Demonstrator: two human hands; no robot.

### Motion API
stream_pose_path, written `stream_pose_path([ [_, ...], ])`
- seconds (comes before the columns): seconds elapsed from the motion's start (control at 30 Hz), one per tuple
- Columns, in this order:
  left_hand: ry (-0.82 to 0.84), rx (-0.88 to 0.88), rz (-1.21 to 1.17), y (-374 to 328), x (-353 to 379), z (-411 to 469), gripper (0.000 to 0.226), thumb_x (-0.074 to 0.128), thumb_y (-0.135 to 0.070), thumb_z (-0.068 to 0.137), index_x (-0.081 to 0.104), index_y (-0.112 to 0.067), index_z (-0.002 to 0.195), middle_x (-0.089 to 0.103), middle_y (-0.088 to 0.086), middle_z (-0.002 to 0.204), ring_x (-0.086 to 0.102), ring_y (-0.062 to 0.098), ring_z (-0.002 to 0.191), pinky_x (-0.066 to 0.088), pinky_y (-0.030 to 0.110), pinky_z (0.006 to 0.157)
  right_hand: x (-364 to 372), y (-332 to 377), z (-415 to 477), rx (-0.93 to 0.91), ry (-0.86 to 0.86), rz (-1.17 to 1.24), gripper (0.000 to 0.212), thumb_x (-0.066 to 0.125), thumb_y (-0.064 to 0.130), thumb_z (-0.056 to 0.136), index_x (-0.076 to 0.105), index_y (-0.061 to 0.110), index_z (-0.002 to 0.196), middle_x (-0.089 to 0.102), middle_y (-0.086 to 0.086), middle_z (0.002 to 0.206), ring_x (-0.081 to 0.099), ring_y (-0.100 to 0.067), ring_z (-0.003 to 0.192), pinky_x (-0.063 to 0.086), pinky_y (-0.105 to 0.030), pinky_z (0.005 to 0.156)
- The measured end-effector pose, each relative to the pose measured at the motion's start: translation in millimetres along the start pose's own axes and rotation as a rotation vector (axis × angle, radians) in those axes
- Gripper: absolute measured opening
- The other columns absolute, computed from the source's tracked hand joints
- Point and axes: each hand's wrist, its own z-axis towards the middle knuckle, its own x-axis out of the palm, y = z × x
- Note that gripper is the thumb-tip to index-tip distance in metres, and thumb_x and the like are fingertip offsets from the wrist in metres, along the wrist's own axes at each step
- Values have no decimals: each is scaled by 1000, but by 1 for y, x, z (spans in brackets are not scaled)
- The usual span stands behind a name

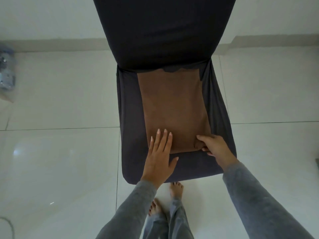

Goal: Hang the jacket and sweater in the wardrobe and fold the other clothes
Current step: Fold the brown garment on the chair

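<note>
A brown garment [174, 104] lies folded into a flat rectangle on the seat of a chair with a dark cover [129, 104]. My left hand [159, 155] rests flat on the garment's near left part, fingers straight and together. My right hand [213, 146] pinches the garment's near right corner, thumb on top and fingers curled under the fold. A bit of black fabric [172, 69] shows at the garment's far edge, where the seat meets the backrest.
The chair's tall backrest [155, 28] rises straight ahead. Glossy white floor tiles [60, 161] surround the chair. A blue-grey bundle [6, 73] lies at the far left by the wall. My bare feet [176, 188] stand just before the seat's front edge.
</note>
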Motion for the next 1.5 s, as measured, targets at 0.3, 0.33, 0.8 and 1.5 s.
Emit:
stream_pose_path([
  [0.3,-216,-231,-473,-59,-73,51,42,52,-16,94,49,-17,135,59,4,129,54,22,119,40,37,105,-15,75,-73,-292,230,155,15,57,30,92,67,19,94,66,5,71,55,-7,63,35,-26,66],
  [0.33,-237,-265,-465,-60,-89,55,37,51,-14,94,53,-15,131,64,6,120,59,25,109,46,38,97,-17,85,-84,-329,223,159,17,54,32,94,67,20,93,67,6,75,56,-7,66,36,-25,66],
  [0.8,-236,-372,-1014,-128,-276,29,26,43,-44,96,59,-24,101,65,-2,101,63,14,93,52,31,85,0,18,-210,265,468,666,100,22,83,77,48,1,127,58,-19,128,52,-31,119,35,-48,103],
  [1.5,257,78,-1990,-387,-390,-83,64,29,-58,95,47,-12,134,61,11,126,59,24,116,51,35,92,-320,58,-394,-638,55,1459,31,46,25,96,60,9,119,66,-11,110,66,-21,89,57,-32,71],
])
